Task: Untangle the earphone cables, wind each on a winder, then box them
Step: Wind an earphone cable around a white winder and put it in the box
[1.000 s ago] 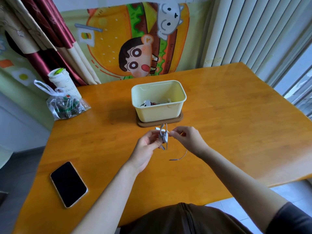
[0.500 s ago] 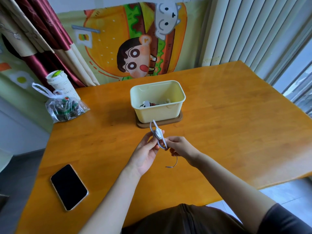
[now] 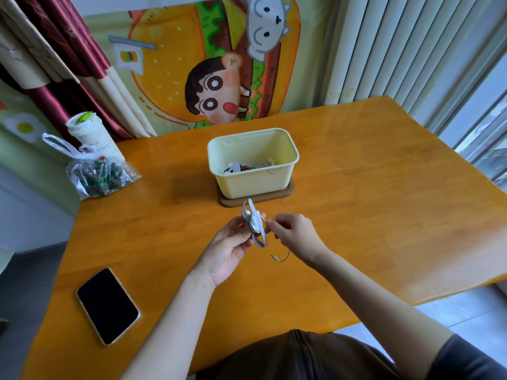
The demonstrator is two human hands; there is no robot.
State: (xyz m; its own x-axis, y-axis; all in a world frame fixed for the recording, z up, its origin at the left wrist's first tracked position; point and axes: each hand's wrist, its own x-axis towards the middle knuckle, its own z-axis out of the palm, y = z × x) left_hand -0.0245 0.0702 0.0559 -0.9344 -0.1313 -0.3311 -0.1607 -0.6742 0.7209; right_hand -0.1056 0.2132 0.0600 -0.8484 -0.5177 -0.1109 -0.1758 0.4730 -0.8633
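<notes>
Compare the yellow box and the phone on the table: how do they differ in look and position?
The box is pale yellow; the phone shows a black screen. The box stands deep and open-topped, with things inside; the phone lies flat. The box sits on a brown mat; the phone lies directly on the table, at its front left. Both are rectangular with rounded corners.

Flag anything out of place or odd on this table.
Only the cable tail: it hangs loose from the right hand, not wound onto the winder the left hand holds. Nothing spilled or damaged; the box stands upright.
</notes>
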